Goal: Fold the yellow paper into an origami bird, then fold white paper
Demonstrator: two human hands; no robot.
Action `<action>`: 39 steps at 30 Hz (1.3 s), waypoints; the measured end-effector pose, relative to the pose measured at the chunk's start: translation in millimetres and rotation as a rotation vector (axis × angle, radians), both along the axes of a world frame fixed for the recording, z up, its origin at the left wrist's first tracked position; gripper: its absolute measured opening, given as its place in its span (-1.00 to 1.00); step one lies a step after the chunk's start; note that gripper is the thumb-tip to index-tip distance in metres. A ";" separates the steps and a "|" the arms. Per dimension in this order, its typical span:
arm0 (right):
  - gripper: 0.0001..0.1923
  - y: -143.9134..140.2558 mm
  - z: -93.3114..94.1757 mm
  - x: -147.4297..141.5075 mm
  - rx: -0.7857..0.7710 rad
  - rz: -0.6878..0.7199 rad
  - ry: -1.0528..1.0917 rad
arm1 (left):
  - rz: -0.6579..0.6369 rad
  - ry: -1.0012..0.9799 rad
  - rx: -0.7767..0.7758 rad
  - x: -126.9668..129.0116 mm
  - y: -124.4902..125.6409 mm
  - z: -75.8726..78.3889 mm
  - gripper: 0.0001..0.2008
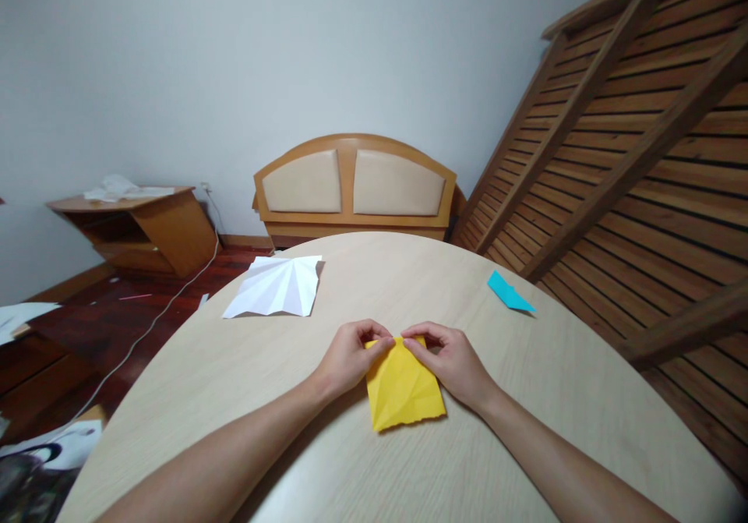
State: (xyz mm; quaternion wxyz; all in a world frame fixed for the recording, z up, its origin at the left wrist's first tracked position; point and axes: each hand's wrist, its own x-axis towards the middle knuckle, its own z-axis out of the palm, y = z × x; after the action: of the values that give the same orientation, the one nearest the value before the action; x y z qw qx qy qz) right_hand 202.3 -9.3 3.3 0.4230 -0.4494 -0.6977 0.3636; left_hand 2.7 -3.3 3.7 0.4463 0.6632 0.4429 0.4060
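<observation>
Both hands meet at the far edge of a yellow paper (403, 386) that lies flat near the middle of the round pale bench (526, 398), creased and partly folded, its near edge ragged. The left hand (351, 359) comes in from seven o'clock, its fingers (382, 344) curled and pinched shut on the paper's top edge just left of the centre peak. The right hand (449, 363) comes in from five o'clock, its fingers (416, 341) likewise closed on the top edge just right of the peak; the two sets of fingertips almost touch. At eleven o'clock from the yellow sheet, well apart, lies a white paper (277, 288) with fan-like creases. At two o'clock, near the bench's far right rim, sits a small blue paper (509, 291). Beyond the bench stands a wooden headboard (355, 188) against the wall, slatted bed frames (631, 133) leaning at the right
</observation>
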 end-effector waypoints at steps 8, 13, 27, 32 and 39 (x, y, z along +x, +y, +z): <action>-0.82 -3.1 6.7 1.5 0.188 0.042 -0.174 | 0.032 0.181 0.189 0.8 -4.7 0.0 -0.80; -0.80 2.7 6.4 6.6 0.139 -0.001 -0.143 | 0.062 0.221 0.137 -4.2 0.5 1.8 -0.75; -0.65 8.6 -3.1 9.2 -0.109 -0.099 0.111 | 0.072 0.135 0.172 -5.8 -1.2 4.4 -0.74; -0.61 10.3 -2.9 11.5 -0.099 -0.161 0.165 | 0.041 0.107 0.099 -5.0 -0.3 -0.2 -0.75; -0.56 12.9 0.1 7.8 -0.128 -0.146 0.290 | 0.112 0.070 0.142 -6.9 3.8 -3.1 -0.74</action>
State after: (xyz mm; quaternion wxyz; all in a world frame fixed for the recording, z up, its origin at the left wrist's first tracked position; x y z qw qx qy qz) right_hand 210.0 3.6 3.4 0.5151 -0.4677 -0.5703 0.4367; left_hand -4.2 0.4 0.6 0.3588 0.6812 0.4647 0.4373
